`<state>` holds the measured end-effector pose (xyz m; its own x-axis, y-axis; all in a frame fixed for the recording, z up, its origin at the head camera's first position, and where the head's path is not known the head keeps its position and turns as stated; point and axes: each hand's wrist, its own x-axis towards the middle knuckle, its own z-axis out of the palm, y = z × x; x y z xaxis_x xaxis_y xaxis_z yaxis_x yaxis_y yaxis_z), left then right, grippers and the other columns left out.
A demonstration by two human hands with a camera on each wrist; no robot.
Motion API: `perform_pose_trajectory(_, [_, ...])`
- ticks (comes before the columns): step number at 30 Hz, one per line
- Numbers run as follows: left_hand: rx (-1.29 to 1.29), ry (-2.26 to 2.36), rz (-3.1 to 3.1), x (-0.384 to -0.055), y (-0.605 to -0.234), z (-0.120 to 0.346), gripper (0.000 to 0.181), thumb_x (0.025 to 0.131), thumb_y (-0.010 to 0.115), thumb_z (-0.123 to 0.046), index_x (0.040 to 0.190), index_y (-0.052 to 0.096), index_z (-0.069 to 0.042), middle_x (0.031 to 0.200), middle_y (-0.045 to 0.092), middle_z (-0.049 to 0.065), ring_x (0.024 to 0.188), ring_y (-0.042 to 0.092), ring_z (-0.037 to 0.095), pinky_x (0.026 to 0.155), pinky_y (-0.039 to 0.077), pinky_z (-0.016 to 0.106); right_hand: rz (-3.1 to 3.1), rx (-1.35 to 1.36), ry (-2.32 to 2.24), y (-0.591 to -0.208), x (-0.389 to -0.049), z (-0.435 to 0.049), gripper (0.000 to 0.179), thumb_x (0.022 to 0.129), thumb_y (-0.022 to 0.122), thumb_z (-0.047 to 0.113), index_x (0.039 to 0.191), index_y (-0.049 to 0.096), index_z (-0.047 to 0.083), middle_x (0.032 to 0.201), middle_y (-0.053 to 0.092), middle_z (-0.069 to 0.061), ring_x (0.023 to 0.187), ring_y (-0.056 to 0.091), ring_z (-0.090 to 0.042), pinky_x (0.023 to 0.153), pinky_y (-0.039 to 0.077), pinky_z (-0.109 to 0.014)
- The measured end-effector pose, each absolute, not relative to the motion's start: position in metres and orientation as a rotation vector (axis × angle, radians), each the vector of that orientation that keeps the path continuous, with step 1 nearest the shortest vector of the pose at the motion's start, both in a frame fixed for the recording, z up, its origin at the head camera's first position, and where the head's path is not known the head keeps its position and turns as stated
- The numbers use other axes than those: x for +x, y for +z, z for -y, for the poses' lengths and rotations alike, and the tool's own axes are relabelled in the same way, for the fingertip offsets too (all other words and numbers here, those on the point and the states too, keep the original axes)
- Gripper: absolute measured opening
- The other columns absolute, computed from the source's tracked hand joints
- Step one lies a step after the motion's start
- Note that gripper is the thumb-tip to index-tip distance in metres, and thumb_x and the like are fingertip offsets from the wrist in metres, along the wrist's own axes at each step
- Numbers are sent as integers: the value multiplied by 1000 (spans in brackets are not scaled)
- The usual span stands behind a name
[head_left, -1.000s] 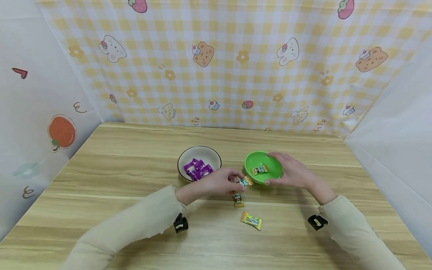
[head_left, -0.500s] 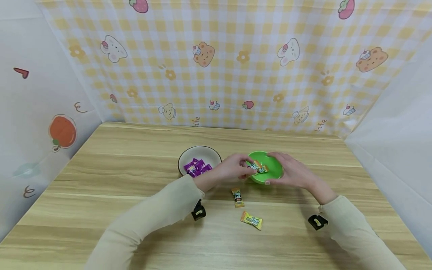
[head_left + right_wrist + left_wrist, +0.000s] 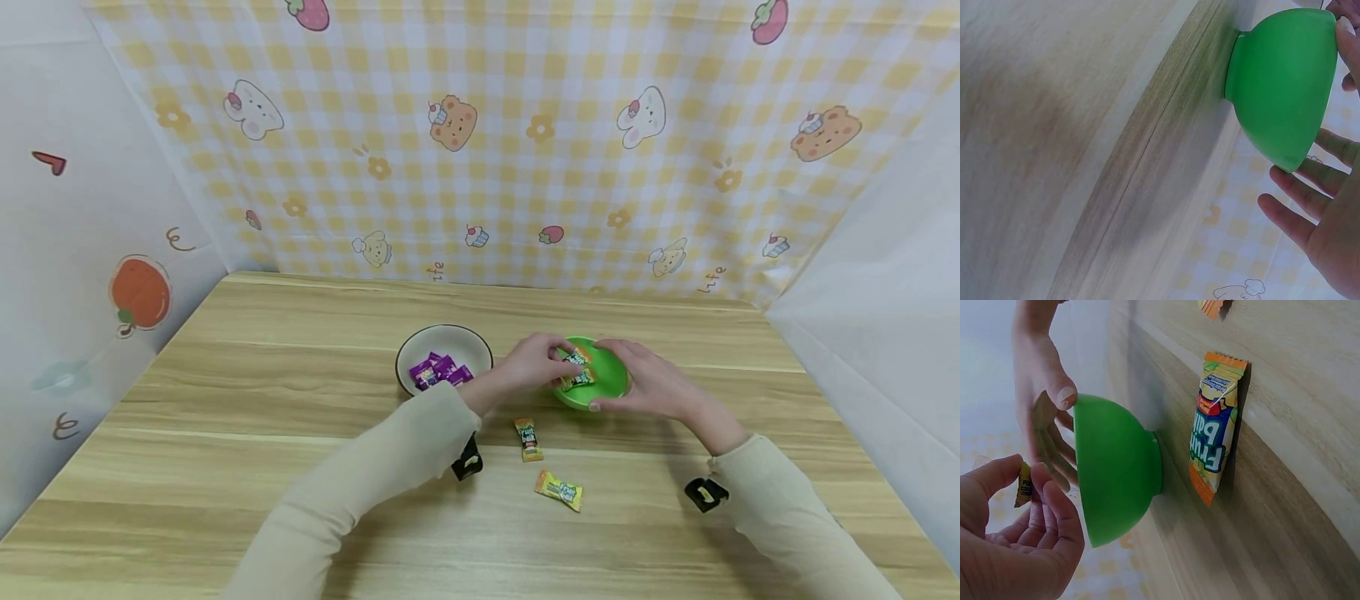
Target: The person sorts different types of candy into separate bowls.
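Over the green bowl (image 3: 609,379), my left hand (image 3: 534,363) pinches a small wrapped candy (image 3: 1024,485) between thumb and index finger. Another yellow-orange wrapped candy (image 3: 580,380) lies inside the bowl, partly overlapped by the held one in the head view. My right hand (image 3: 654,380) holds the bowl by its rim, thumb on the near side and fingertips on the far side. Two more such candies lie on the table in front of the bowl: an orange-ended one (image 3: 528,440) and a yellow one (image 3: 559,490).
A whitish bowl (image 3: 441,338) with a dark rim stands left of the green one, holding several purple packets (image 3: 426,374). Both stand on a wood-grain table (image 3: 315,350). A yellow checked cloth (image 3: 510,175) hangs behind it.
My left hand has carried its candy from the table in front of the bowl to the right and away from me, over the bowl. My right hand has kept its hold.
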<state>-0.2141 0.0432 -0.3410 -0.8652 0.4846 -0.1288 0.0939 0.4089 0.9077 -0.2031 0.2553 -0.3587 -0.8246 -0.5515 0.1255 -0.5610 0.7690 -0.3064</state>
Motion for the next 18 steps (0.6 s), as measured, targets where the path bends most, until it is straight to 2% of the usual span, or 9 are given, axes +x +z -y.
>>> perform_pose_trajectory(6, [472, 1483, -2244, -216, -343, -47, 35, 81, 65, -17, 111, 55, -1, 78, 60, 10, 72, 60, 26, 61, 50, 29, 2910, 944, 522, -360, -205, -256, 88, 65, 64, 61, 129, 38, 8, 126, 43, -15, 113, 40, -32, 80, 41, -48])
perform_pose_trajectory(12, [483, 1496, -2227, -214, -342, -46, 36, 82, 65, -16, 113, 55, -1, 80, 60, 10, 71, 60, 24, 61, 50, 31, 2890, 961, 524, -360, -205, -256, 87, 65, 66, 60, 128, 39, 7, 125, 44, -16, 111, 42, -31, 78, 43, -45])
perform_pose_trajectory(15, [483, 1500, -2235, -211, -339, -43, 36, 81, 65, -17, 112, 56, -2, 80, 60, 8, 72, 60, 25, 64, 50, 34, 2892, 959, 527, -360, -205, -256, 87, 65, 66, 59, 128, 39, 7, 125, 44, -17, 111, 42, -31, 77, 43, -45])
perform_pose_trajectory(18, [512, 1499, -2261, -208, -337, -38, 34, 81, 66, -18, 110, 57, -5, 79, 59, 4, 71, 60, 23, 62, 49, 32, 2896, 954, 531, -360, -204, -256, 87, 65, 66, 60, 128, 38, 7, 126, 43, -17, 111, 42, -32, 77, 43, -45])
